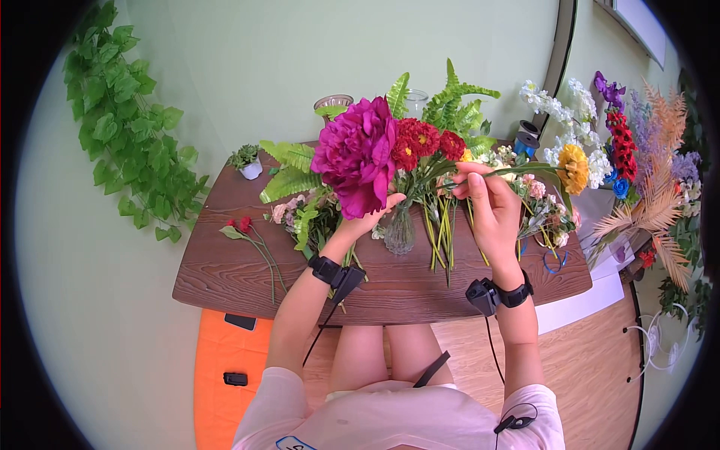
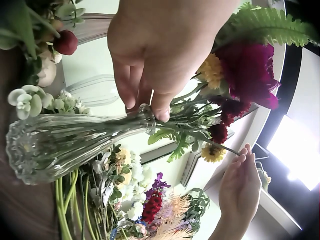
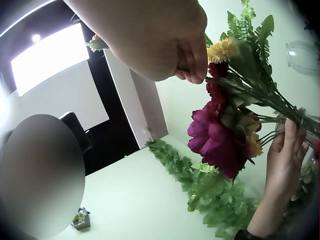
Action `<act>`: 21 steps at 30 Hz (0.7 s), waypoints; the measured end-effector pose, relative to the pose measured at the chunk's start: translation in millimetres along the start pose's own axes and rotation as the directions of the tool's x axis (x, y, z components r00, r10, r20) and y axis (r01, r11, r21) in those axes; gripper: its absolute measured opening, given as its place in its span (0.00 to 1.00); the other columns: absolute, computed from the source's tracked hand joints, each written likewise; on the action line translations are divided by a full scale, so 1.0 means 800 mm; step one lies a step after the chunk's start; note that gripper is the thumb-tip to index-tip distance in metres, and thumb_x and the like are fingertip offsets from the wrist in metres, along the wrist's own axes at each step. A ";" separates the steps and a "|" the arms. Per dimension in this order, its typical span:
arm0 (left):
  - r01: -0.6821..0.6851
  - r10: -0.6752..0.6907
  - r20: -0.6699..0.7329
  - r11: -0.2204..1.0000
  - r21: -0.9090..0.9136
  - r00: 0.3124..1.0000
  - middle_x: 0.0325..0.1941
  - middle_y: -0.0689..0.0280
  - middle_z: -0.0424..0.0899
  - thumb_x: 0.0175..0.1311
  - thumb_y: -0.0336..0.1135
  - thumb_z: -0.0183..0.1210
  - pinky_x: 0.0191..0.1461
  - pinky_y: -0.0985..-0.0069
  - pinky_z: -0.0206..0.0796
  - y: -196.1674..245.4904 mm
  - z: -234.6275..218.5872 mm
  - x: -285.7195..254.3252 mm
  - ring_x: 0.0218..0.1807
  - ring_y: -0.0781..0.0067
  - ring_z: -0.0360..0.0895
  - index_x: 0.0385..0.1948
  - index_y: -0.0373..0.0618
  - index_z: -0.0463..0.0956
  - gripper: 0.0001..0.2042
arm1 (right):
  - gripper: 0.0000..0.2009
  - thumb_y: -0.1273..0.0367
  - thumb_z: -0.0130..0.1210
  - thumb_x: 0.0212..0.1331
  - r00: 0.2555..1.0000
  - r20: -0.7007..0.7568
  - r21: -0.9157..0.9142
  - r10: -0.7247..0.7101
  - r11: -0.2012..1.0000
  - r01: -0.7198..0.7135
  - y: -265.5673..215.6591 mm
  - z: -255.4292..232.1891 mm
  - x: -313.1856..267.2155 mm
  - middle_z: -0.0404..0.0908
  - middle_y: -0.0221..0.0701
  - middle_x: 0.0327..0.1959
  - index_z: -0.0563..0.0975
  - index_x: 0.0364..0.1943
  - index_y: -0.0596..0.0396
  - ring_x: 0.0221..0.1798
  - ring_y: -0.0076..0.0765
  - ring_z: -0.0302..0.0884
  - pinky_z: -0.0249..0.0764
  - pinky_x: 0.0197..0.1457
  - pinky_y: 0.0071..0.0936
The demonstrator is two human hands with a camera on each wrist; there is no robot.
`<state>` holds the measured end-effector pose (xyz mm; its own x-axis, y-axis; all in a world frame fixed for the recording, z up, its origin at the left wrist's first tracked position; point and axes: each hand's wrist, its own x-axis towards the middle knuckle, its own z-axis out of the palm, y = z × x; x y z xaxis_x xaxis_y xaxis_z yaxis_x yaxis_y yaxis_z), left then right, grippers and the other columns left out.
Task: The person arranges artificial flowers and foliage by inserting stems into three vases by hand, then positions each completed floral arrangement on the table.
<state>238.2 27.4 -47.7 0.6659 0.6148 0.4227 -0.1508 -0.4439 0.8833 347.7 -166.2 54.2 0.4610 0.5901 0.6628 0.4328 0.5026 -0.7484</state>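
A clear ribbed glass vase (image 2: 70, 142) stands on the table holding a bouquet. A large magenta peony (image 1: 356, 159), red flowers (image 1: 415, 142) and fern leaves (image 1: 291, 157) fill its top. My left hand (image 1: 373, 219) grips the vase at its neck, thumb and fingers around the rim, as the left wrist view shows. My right hand (image 1: 493, 214) pinches the green stem of a yellow flower (image 1: 573, 169) between thumb and fingers. That flower's head points right, away from the vase, while the stem's other end reaches toward the bouquet.
Cut flowers with long green stems (image 1: 442, 229) lie on the wooden table (image 1: 232, 277) on both sides of the vase. Two red flowers (image 1: 245, 224) lie at left, near a small potted plant (image 1: 250, 166). More glass vases (image 1: 334, 102) stand behind. Tall mixed flowers (image 1: 622, 150) rise at right.
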 end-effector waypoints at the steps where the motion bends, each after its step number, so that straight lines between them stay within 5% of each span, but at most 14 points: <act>1: 0.015 -0.016 0.026 0.999 0.049 1.000 0.26 0.73 0.73 0.55 0.41 0.61 0.28 0.83 0.64 0.006 -0.002 0.000 0.27 0.85 0.69 0.28 0.43 0.73 0.12 | 0.11 0.70 0.46 0.64 1.000 0.000 -0.001 0.001 1.000 -0.001 0.001 0.002 0.001 0.79 0.35 0.39 0.75 0.36 0.66 0.34 0.22 0.75 0.73 0.39 0.19; 6: 0.015 -0.023 0.054 0.988 0.153 0.998 0.24 0.74 0.71 0.54 0.40 0.62 0.27 0.83 0.64 0.004 -0.005 0.002 0.26 0.85 0.69 0.28 0.43 0.72 0.12 | 0.11 0.70 0.47 0.63 0.998 0.055 -0.036 0.010 0.999 -0.008 0.019 0.012 0.004 0.79 0.34 0.37 0.76 0.38 0.67 0.33 0.23 0.77 0.73 0.37 0.20; 8: -0.185 0.186 0.016 0.957 0.225 0.982 0.22 0.73 0.71 0.55 0.38 0.62 0.27 0.82 0.64 -0.010 -0.004 0.005 0.24 0.84 0.68 0.28 0.42 0.72 0.11 | 0.11 0.70 0.48 0.62 0.999 0.041 -0.032 0.019 0.999 -0.018 0.019 0.019 0.005 0.80 0.34 0.34 0.77 0.36 0.67 0.32 0.24 0.78 0.73 0.37 0.20; 13: -0.218 0.224 0.003 0.945 0.244 0.975 0.20 0.73 0.70 0.56 0.37 0.61 0.26 0.82 0.63 0.000 -0.002 -0.002 0.22 0.83 0.67 0.28 0.40 0.71 0.10 | 0.07 0.74 0.52 0.57 0.992 -0.002 -0.261 -0.129 0.957 0.124 0.024 0.031 0.008 0.80 0.38 0.26 0.78 0.35 0.64 0.27 0.30 0.79 0.73 0.30 0.22; 18: -0.270 0.282 -0.016 0.932 0.241 0.959 0.21 0.72 0.71 0.57 0.37 0.61 0.26 0.82 0.63 -0.008 -0.001 -0.001 0.22 0.83 0.68 0.29 0.39 0.71 0.11 | 0.05 0.75 0.54 0.55 0.977 0.002 -0.278 -0.214 0.938 0.206 0.037 0.043 0.010 0.79 0.39 0.23 0.78 0.32 0.63 0.22 0.34 0.77 0.70 0.26 0.26; 21: -0.303 0.326 -0.035 0.911 0.279 0.945 0.23 0.71 0.73 0.57 0.37 0.60 0.26 0.82 0.64 -0.022 -0.001 -0.002 0.24 0.83 0.70 0.33 0.39 0.71 0.12 | 0.07 0.72 0.52 0.58 0.995 0.103 -0.408 -0.013 0.911 0.054 0.042 0.048 0.006 0.81 0.36 0.29 0.78 0.31 0.62 0.29 0.28 0.77 0.70 0.34 0.23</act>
<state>239.5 34.5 -64.0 0.5545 0.4593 0.6940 -0.1355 -0.7730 0.6198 334.8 -122.2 31.0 0.3733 0.6452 0.6666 0.7356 0.2320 -0.6364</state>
